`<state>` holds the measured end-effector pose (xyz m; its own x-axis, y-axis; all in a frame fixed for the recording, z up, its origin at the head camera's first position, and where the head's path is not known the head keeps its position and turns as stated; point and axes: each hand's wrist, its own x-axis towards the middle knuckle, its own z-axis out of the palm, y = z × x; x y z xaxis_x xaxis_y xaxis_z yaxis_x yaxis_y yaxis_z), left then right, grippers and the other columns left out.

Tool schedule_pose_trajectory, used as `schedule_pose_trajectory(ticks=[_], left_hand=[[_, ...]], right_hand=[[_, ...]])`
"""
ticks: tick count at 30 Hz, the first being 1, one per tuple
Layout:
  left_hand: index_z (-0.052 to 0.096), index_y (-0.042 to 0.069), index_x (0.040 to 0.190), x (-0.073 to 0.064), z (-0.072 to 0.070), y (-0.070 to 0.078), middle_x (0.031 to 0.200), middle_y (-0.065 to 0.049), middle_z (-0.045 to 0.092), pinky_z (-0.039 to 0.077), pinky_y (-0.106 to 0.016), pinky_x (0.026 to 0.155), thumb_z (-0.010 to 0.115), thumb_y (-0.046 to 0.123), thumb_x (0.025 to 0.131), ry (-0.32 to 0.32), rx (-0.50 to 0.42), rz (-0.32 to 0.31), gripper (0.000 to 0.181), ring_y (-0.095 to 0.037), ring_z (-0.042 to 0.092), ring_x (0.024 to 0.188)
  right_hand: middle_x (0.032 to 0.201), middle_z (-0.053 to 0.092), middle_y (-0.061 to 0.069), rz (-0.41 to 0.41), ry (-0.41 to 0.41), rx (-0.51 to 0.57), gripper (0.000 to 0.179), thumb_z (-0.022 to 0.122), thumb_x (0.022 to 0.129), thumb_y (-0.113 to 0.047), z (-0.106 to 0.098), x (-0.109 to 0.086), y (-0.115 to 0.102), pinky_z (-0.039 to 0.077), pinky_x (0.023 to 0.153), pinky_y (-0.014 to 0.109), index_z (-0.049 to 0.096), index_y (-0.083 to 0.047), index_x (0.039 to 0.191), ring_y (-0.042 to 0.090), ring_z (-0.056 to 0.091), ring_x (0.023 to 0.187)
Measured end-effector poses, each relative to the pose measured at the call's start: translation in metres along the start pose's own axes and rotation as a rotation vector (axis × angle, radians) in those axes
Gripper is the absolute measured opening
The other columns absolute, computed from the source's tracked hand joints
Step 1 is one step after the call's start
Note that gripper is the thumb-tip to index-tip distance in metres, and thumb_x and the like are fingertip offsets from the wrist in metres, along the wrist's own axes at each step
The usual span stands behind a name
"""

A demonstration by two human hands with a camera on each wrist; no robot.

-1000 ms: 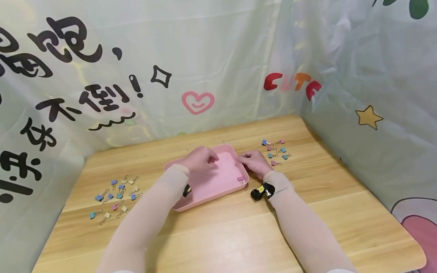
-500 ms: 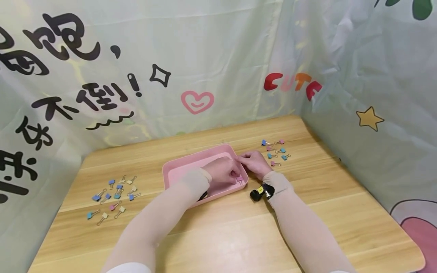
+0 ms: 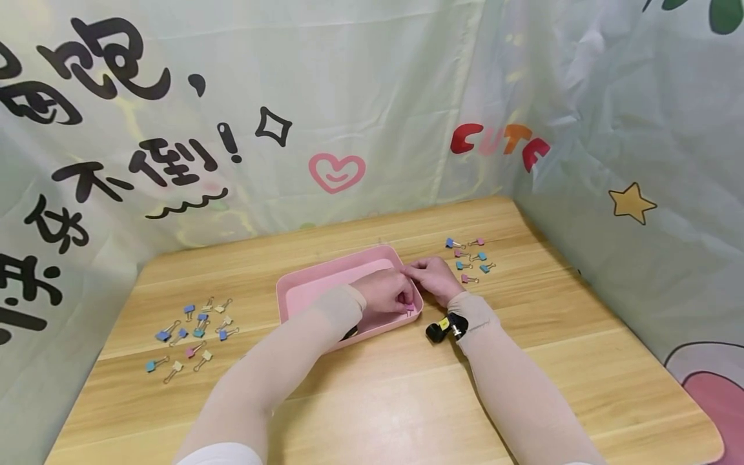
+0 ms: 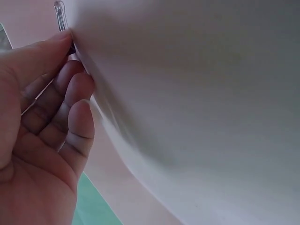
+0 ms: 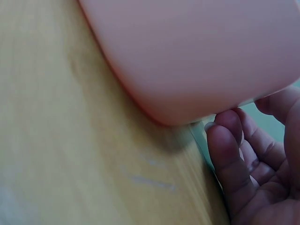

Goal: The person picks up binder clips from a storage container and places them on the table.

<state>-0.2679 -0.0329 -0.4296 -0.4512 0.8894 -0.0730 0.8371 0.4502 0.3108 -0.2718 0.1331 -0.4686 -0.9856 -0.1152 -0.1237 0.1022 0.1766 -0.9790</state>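
A shallow pink tray [image 3: 316, 271] lies on the wooden table. Reaching inside it, my left hand [image 3: 383, 290] pinches a pink binder clip [image 3: 409, 308] near the right end. In the left wrist view, a silver wire handle of the binder clip [image 4: 60, 16] sticks up past the thumb tip; the rest is mostly behind the fingers. My right hand [image 3: 434, 278] grips the tray's right wall between thumb and fingers. From the right wrist, the tray's outer side [image 5: 187, 61] shows, with the right hand [image 5: 258, 164] at its edge.
Several binder clips in blue, teal, cream and pink [image 3: 197, 336] lie spread on the table's left. A smaller group of blue, teal and pink clips [image 3: 471, 258] lies just right of the tray. Printed curtains [image 3: 395, 116] stand behind and beside the table.
My left hand has moved right and toward me inside the tray, from above its middle to the pink binder clip, and now pinches it. The right hand has stayed at the tray's right wall.
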Motion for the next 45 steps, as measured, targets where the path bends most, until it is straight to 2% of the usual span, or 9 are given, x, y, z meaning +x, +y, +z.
schedule_pose_trajectory(ticks=[11, 15, 20, 23, 29, 34, 37, 40, 45], left_hand=[[0.075, 0.022, 0.09, 0.003, 0.0, 0.003, 0.082, 0.014, 0.069, 0.045, -0.009, 0.07, 0.07, 0.009, 0.085, -0.011, -0.073, 0.071, 0.015, 0.002, 0.06, 0.075], [0.075, 0.024, 0.089, 0.002, 0.0, 0.003, 0.079, 0.017, 0.066, 0.044, -0.01, 0.067, 0.07, 0.006, 0.084, -0.008, -0.045, 0.089, 0.019, 0.003, 0.058, 0.071], [0.075, 0.024, 0.094, -0.002, -0.002, -0.001, 0.088, 0.016, 0.067, 0.043, -0.011, 0.069, 0.068, 0.005, 0.082, 0.006, 0.028, 0.105, 0.023, 0.003, 0.057, 0.076], [0.076, 0.021, 0.093, -0.005, -0.001, -0.005, 0.081, 0.015, 0.064, 0.041, -0.012, 0.066, 0.066, 0.005, 0.082, 0.01, 0.069, 0.079, 0.022, 0.0, 0.054, 0.071], [0.073, 0.016, 0.083, -0.013, -0.004, -0.012, 0.065, 0.01, 0.053, 0.037, -0.016, 0.059, 0.068, 0.009, 0.085, -0.027, 0.06, 0.001, 0.009, -0.004, 0.045, 0.062], [0.071, 0.014, 0.084, -0.031, -0.007, -0.025, 0.071, 0.009, 0.058, 0.043, -0.02, 0.069, 0.07, 0.017, 0.088, -0.013, 0.051, -0.068, 0.006, -0.005, 0.049, 0.067], [0.07, 0.016, 0.083, -0.047, -0.012, -0.035, 0.069, 0.01, 0.055, 0.041, -0.021, 0.066, 0.069, 0.022, 0.09, 0.016, 0.065, -0.122, 0.008, -0.004, 0.046, 0.064], [0.069, 0.015, 0.084, -0.066, -0.022, -0.044, 0.069, 0.009, 0.053, 0.039, -0.022, 0.064, 0.066, 0.018, 0.091, 0.059, 0.066, -0.143, 0.008, -0.005, 0.043, 0.063], [0.072, 0.011, 0.087, -0.105, -0.047, -0.054, 0.08, 0.005, 0.063, 0.045, -0.028, 0.07, 0.064, 0.011, 0.091, 0.145, 0.079, -0.208, 0.009, -0.01, 0.052, 0.071]], right_hand=[[0.087, 0.07, 0.01, -0.007, -0.001, -0.008, 0.023, 0.07, 0.088, -0.018, 0.0, -0.001, -0.002, 0.052, 0.068, 0.026, 0.072, 0.004, 0.097, 0.017, 0.063, 0.079], [0.087, 0.07, 0.01, -0.001, -0.003, -0.005, 0.023, 0.07, 0.089, -0.017, -0.001, -0.001, -0.001, 0.052, 0.068, 0.026, 0.071, 0.004, 0.097, 0.017, 0.063, 0.079], [0.09, 0.07, 0.01, 0.009, 0.001, -0.013, 0.025, 0.07, 0.089, -0.019, 0.0, -0.001, -0.002, 0.052, 0.069, 0.026, 0.071, 0.004, 0.099, 0.017, 0.063, 0.082], [0.09, 0.07, 0.01, 0.012, 0.004, -0.016, 0.026, 0.07, 0.088, -0.019, 0.0, -0.001, -0.001, 0.052, 0.068, 0.025, 0.071, 0.004, 0.099, 0.015, 0.062, 0.08], [0.09, 0.068, 0.012, 0.027, 0.01, -0.015, 0.027, 0.07, 0.088, -0.019, 0.001, 0.0, 0.0, 0.052, 0.064, 0.024, 0.069, 0.005, 0.101, 0.014, 0.061, 0.076], [0.094, 0.068, 0.013, 0.054, -0.004, -0.013, 0.029, 0.07, 0.089, -0.021, 0.003, 0.0, 0.0, 0.053, 0.066, 0.026, 0.069, 0.004, 0.104, 0.016, 0.062, 0.079], [0.096, 0.068, 0.013, 0.065, -0.006, -0.024, 0.031, 0.07, 0.089, -0.023, 0.003, 0.0, 0.0, 0.053, 0.067, 0.027, 0.069, 0.003, 0.105, 0.016, 0.063, 0.08], [0.098, 0.068, 0.013, 0.072, -0.011, -0.026, 0.031, 0.07, 0.089, -0.023, 0.003, 0.0, 0.0, 0.054, 0.068, 0.028, 0.069, 0.003, 0.106, 0.017, 0.063, 0.081], [0.099, 0.068, 0.014, 0.064, -0.01, -0.017, 0.031, 0.07, 0.089, -0.022, 0.0, 0.0, -0.001, 0.053, 0.068, 0.027, 0.069, 0.003, 0.106, 0.017, 0.062, 0.082]])
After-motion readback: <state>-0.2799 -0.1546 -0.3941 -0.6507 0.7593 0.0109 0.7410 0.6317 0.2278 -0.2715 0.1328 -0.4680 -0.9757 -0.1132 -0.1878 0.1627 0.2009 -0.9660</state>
